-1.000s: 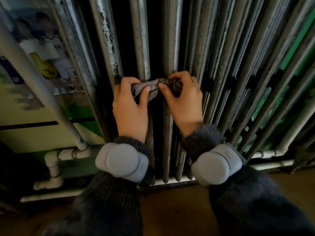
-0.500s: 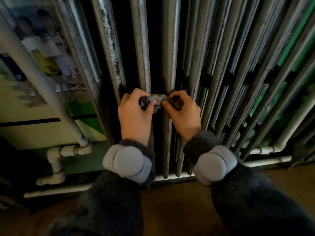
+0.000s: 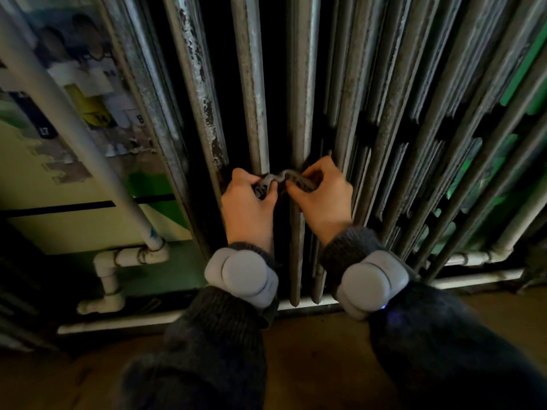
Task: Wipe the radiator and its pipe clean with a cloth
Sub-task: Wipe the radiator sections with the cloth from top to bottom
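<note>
Crumpled grey cloth [image 3: 276, 179] at frame centre, stretched across column of tarnished grey metal radiator [image 3: 384, 113], possibly looped behind it. Left hand [image 3: 248, 208], right hand [image 3: 322, 199] each pinch one end, fingers curled. Risk: cloth snags on flaking paint, jerks free of pinch.

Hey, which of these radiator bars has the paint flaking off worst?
The bar running down to just left of the left hand: black chipped patches dot it, while the bars by the cloth show only fine speckling.
</note>
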